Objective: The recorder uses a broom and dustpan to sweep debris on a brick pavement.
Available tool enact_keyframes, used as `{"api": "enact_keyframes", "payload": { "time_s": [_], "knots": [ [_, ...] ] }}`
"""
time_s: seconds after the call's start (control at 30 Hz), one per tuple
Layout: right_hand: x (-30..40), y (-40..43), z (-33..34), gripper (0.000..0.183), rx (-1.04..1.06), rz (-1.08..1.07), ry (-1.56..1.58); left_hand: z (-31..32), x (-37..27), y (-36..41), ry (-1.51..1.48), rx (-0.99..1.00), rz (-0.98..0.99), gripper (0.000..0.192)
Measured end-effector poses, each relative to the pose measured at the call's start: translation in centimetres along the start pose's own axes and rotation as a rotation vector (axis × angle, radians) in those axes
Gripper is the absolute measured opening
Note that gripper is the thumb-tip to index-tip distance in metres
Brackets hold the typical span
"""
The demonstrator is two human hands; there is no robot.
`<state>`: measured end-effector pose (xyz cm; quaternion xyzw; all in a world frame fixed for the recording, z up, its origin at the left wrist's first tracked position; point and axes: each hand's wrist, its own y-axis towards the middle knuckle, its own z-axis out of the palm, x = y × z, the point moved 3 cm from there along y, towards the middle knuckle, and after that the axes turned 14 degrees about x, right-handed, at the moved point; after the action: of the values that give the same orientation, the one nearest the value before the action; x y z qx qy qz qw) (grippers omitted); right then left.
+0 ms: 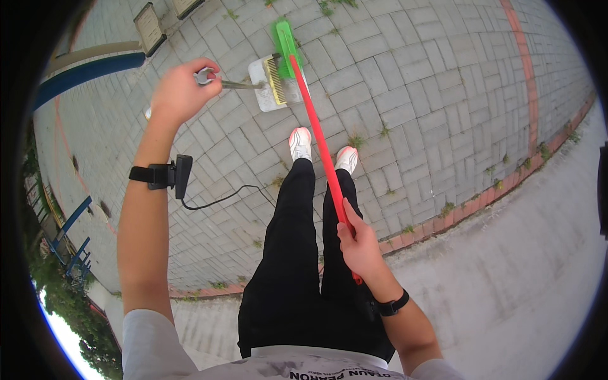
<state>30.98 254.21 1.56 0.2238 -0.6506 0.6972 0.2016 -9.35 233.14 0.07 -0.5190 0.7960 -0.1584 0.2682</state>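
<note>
My left hand (187, 88) is closed around the upper end of the grey handle (240, 85) of a long-handled dustpan (266, 97). The pan is white-grey, with a yellow comb strip (276, 81) of teeth. My right hand (358, 242) grips the red stick (319, 137) of a broom near its lower end in the picture. The broom's green head (286, 40) is at the pan's far right side, overlapping it in view; its bristles are blurred. Whether they touch the pan, I cannot tell.
Grey paving bricks (403, 90) with weeds in the joints surround my white shoes (300, 142). A red brick edging (456, 218) borders a concrete strip (498, 266). At upper left are a blue curved bar (95, 71) and a pedal-like plate (150, 29). A black cable (223, 202) hangs from my left forearm.
</note>
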Motion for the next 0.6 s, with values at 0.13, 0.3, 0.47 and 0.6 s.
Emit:
{"api": "enact_keyframes", "payload": {
  "time_s": [0.13, 0.3, 0.47, 0.6],
  "knots": [
    [1.8, -2.5, -2.2, 0.056, -0.013, 0.019, -0.100, -0.8, 0.0, -1.3, -0.009, 0.048, -0.028, 0.025],
    [1.1, -2.6, -6.4, 0.058, -0.086, -0.004, -0.316, -0.2, 3.6, -5.3, -0.032, 0.102, 0.034, 0.021],
    [0.3, -2.0, -7.3, 0.059, -0.100, 0.018, -0.354, 1.0, 9.2, -13.1, -0.188, -0.109, 0.129, 0.020],
    [-0.6, -0.9, -4.4, 0.059, -0.046, 0.020, -0.421, 1.9, 12.4, -17.2, -0.194, -0.119, -0.053, 0.021]
  ]
}}
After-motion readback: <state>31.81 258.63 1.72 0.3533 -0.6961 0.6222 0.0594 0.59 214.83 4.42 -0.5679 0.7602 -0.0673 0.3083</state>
